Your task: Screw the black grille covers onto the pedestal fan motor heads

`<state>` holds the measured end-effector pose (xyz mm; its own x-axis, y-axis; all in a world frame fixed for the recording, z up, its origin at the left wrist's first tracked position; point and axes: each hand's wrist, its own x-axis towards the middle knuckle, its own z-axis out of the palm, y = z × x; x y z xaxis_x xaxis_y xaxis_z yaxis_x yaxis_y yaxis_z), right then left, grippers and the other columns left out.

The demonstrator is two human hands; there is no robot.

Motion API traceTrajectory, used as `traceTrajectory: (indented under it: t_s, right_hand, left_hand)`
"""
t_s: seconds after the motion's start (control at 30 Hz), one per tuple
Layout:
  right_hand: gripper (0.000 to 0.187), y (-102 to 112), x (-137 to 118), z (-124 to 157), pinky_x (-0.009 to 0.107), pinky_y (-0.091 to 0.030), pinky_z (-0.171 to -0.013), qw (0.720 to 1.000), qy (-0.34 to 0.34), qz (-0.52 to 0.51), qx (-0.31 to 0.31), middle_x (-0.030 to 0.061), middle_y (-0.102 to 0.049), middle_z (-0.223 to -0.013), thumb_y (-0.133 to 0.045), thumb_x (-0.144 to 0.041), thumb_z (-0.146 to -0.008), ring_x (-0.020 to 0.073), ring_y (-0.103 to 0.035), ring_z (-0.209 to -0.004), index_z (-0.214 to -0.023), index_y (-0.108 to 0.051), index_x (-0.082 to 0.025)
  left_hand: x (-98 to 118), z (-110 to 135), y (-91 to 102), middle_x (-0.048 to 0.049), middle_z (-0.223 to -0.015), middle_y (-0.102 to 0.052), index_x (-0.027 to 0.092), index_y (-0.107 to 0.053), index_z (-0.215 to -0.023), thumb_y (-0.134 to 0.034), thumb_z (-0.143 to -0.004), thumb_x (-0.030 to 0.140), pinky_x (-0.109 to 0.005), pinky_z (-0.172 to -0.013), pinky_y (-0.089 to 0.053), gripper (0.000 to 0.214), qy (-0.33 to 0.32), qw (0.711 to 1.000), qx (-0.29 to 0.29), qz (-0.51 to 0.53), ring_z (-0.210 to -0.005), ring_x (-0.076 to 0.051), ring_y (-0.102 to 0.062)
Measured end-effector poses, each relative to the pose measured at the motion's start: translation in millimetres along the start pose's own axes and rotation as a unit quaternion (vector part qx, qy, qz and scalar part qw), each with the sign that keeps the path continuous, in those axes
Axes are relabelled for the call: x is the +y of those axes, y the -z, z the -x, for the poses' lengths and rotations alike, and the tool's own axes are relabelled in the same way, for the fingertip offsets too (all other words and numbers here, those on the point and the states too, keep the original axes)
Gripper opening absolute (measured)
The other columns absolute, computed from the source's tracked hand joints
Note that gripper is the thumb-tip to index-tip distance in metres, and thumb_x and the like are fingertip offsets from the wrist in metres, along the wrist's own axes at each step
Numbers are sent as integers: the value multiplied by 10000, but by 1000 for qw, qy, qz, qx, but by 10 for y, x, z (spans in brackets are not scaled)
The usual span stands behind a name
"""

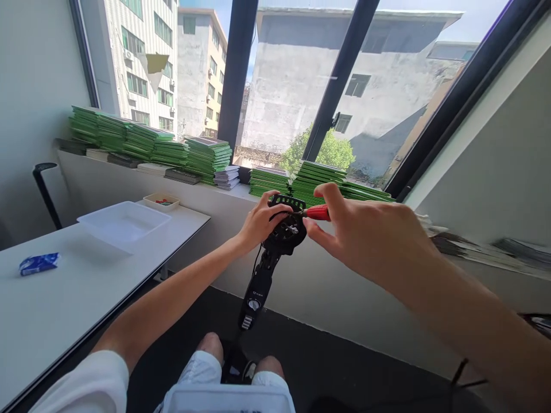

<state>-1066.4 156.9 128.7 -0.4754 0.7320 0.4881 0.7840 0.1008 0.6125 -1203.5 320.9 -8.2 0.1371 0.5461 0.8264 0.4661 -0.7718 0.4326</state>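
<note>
The black device (278, 246) has a round, slotted head with inner parts showing, and a long handle with a round knob that hangs down and slightly left. It is held up in mid-air by its head. The red-handled screwdriver (317, 213) lies nearly level, its tip at the head's upper right.

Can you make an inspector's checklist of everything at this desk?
Surface: white table on the left.
Job's things: black gadget held up; red screwdriver with its tip at the gadget's round head.
Clutter: white tray, small dish and blue packet on the table.
Hands: left hand grips the gadget; right hand pinches the screwdriver.
Cables: thin black cord by the right forearm.
Surroundings: green stacks on the ledge, window frame, grey buildings outside.
</note>
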Motion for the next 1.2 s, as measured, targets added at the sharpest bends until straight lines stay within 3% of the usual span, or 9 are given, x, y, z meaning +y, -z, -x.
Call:
traceTrajectory:
  t_s: [0.17,0.33,0.43,0.57,0.7,0.83,0.97,1.1,1.2]
  right_hand:
    - [509,80,-45,-89,284,-231,-514,999,-17,46,-24,86,-617,-558,-263,-448,-1069,233,-586,-525,-1137,-654,-129]
    - [480,136,-60,-120,283,-238,-529,998,18,21,-54,63,-616,-555,-363,-454,-1035,224,-562,-507,-1327,-590,-147]
    - [583,165,-60,-107,310,-260,-544,997,-1,65,-44,106,-598,-551,-214,-463,-1071,260,-592,-557,-1197,-668,-120]
    - [545,160,-33,-93,311,-269,-527,996,7,54,-72,84,-592,-545,-346,-477,-1037,248,-570,-524,-1330,-595,-89]
    - [603,115,17,-99,321,-298,-551,998,-29,35,-46,125,-614,-579,-183,-450,-1072,264,-619,-588,-1217,-642,-87]
    - [537,88,42,-98,306,-292,-520,997,-11,-15,-77,75,-619,-563,-338,-476,-1037,234,-574,-508,-1351,-558,-100]
    - [601,90,29,-77,319,-304,-523,997,-37,13,-59,117,-647,-601,-249,-522,-1047,268,-620,-573,-1227,-631,-95]
    - [533,93,34,-64,296,-301,-507,996,3,-35,-85,68,-670,-622,-361,-482,-1021,231,-598,-534,-1367,-547,-121]
    - [555,95,49,-65,309,-287,-521,998,-31,17,-55,110,-657,-621,-286,-526,-1048,265,-622,-574,-1168,-654,-127]
  left_hand:
    - [10,10,24,-76,-1527,-487,299,-776,-1140,-590,-1008,295,-425,-1024,-543,229,6,1000,3,4,-1166,-271,-635]
    - [-8,23,-9,-97,-1554,-477,261,-764,-1167,-553,-1025,305,-422,-1034,-541,259,-6,1000,26,15,-1238,-295,-617]
    - [-43,27,-33,-81,-1556,-481,273,-767,-1157,-544,-1029,316,-419,-1050,-537,260,-13,999,35,21,-1276,-294,-596]
    - [-59,38,-33,-67,-1561,-479,300,-743,-1197,-523,-1037,333,-384,-1004,-564,274,-15,999,28,23,-1288,-282,-593]
    - [-37,53,-23,-81,-1561,-482,283,-733,-1198,-523,-1037,319,-387,-991,-574,267,-15,999,36,10,-1251,-277,-615]
    - [-29,73,-39,-75,-1558,-484,287,-752,-1172,-516,-1042,313,-399,-1005,-572,271,-17,999,35,0,-1226,-269,-630]
    - [-33,101,-48,-59,-1580,-463,313,-720,-1247,-476,-1059,319,-407,-1050,-553,308,-14,999,34,3,-1326,-275,-580]
    - [-24,118,-47,-52,-1591,-454,304,-729,-1218,-457,-1063,328,-421,-1080,-533,314,-5,999,33,24,-1340,-276,-565]
    - [-10,117,-50,-67,-1603,-437,287,-732,-1218,-465,-1057,339,-443,-1082,-522,316,-5,999,22,24,-1336,-295,-560]
